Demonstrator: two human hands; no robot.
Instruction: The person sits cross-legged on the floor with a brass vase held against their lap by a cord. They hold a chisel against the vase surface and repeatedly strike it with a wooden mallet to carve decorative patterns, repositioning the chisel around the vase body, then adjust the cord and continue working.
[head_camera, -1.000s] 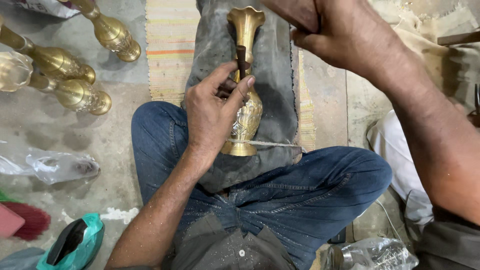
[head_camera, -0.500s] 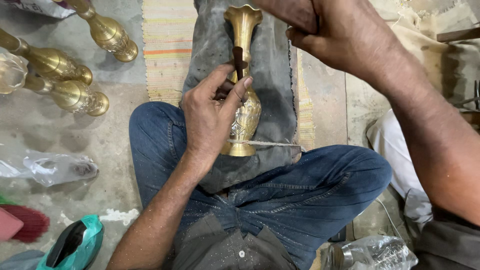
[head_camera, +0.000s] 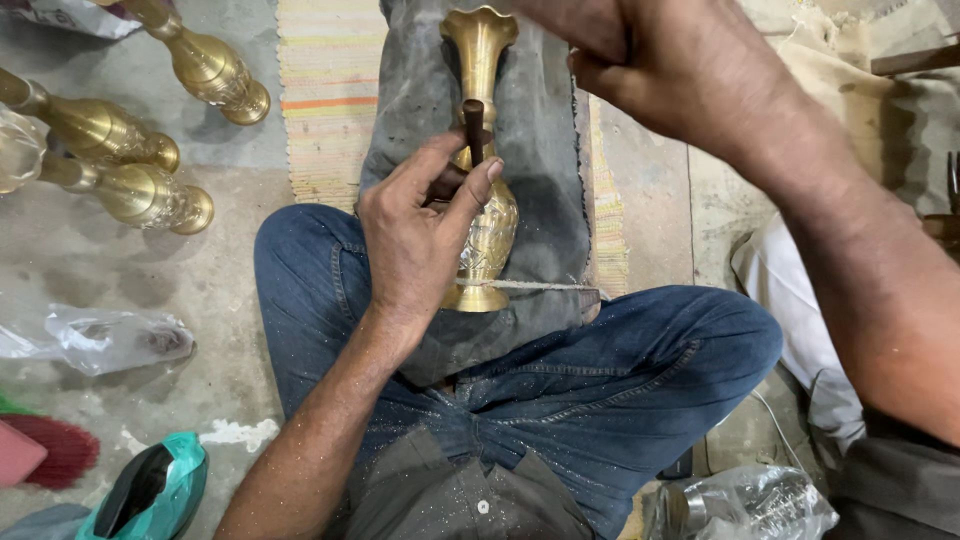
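A tall brass vase (head_camera: 487, 225) with an engraved belly and a flared mouth lies on a grey cloth-covered support (head_camera: 545, 150) in front of my crossed legs. My left hand (head_camera: 420, 235) pinches a short dark punch (head_camera: 473, 128) between thumb and fingers, its tip against the vase's neck. My right hand (head_camera: 650, 60) hovers above and right of the vase's mouth with its fingers curled into a fist. The top edge of the view cuts off whatever is in it.
Three more brass vases (head_camera: 205, 65) (head_camera: 95, 125) (head_camera: 145, 195) lie on the concrete floor at the upper left. A striped mat (head_camera: 320, 90) lies under the support. Crumpled plastic (head_camera: 100, 338), a teal bag (head_camera: 150, 490) and a red brush (head_camera: 45, 450) are at the left; a plastic-wrapped item (head_camera: 750, 505) at the lower right.
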